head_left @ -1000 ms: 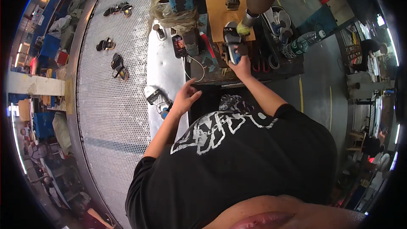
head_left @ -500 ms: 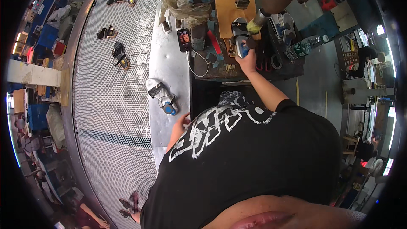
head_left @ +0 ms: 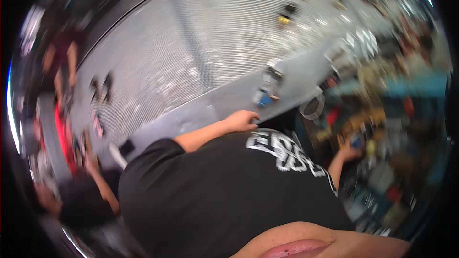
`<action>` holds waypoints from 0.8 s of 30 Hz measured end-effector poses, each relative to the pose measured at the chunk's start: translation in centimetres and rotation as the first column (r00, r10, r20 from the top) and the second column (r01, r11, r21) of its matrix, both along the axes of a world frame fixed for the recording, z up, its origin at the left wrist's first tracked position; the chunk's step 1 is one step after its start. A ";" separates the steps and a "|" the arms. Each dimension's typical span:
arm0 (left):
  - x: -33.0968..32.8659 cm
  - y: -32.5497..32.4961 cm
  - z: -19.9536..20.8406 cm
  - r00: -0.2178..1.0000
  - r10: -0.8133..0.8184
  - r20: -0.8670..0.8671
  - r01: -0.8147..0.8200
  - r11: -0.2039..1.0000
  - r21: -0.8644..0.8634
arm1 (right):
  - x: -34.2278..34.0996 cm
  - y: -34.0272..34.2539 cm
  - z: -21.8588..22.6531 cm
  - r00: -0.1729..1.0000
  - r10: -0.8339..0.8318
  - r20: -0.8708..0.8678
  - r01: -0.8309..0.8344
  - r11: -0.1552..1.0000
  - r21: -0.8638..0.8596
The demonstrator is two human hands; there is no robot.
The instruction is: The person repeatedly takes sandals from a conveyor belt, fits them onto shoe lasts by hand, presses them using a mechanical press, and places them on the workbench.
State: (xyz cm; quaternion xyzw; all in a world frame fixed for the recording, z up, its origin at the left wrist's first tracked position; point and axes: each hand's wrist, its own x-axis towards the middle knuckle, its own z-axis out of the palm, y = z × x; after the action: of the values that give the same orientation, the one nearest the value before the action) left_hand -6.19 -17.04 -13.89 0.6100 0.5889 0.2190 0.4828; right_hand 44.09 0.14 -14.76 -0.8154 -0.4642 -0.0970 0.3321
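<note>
Head view: both bare hands at work, a shoe last on the metal ledge between them.
The left hand (head_left: 241, 121) is at the near edge of the metal ledge (head_left: 203, 114), fingers loosely bent with a narrow gap and nothing visible in them; whether it touches the edge cannot be told. The blue-ended shoe last (head_left: 269, 83) lies just beyond it, toe at the ledge's far edge, blue end toward the near one. The right hand (head_left: 350, 152) is against a blurred blue object (head_left: 356, 141) at the cluttered machine (head_left: 406, 86); its grip cannot be told. Dark sandals (head_left: 101, 88) lie on the mesh surface (head_left: 153, 38), near its left end.
</note>
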 end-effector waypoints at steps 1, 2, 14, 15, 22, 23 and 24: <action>-1.0 -0.8 0.8 0.999 0.017 0.045 -0.011 0.992 -0.124 | -2.8 -1.1 0.2 0.975 0.175 0.140 -0.184 0.981 0.053; -2.1 -0.7 0.5 0.988 0.091 0.126 -0.075 0.989 -0.124 | -3.4 -3.0 0.1 0.966 0.242 0.092 -0.253 0.957 0.143; -40.0 -12.1 -9.8 0.150 0.961 -0.231 -0.939 0.212 0.272 | -27.9 -7.8 -6.7 0.279 0.246 -0.928 -0.942 0.258 -0.215; -45.3 -16.5 -11.8 -0.034 0.985 -0.171 -0.884 0.050 0.465 | -29.8 -7.9 -6.6 0.312 0.193 -0.930 -0.941 0.198 -0.274; -64.7 -38.8 -11.8 -0.756 0.224 -0.616 -0.644 -0.430 0.634 | -31.2 -9.0 -10.1 0.350 0.313 -0.883 -0.935 0.054 -0.352; -66.3 -40.7 -12.7 -0.747 0.171 -0.643 -0.633 -0.478 0.609 | -31.9 -9.8 -9.9 0.430 0.318 -0.845 -0.903 0.142 -0.406; -67.7 -41.8 -13.8 -0.694 0.155 -0.703 -0.675 -0.481 0.560 | -34.3 -10.2 -8.3 0.553 0.213 -0.806 -0.828 0.250 -0.502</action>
State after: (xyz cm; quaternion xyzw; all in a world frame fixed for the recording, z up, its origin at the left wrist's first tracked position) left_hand -73.88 -58.80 -27.68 -0.3653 0.9214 0.0042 -0.1323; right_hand 9.80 -10.03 -23.10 -0.6222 -0.5748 0.5313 0.0147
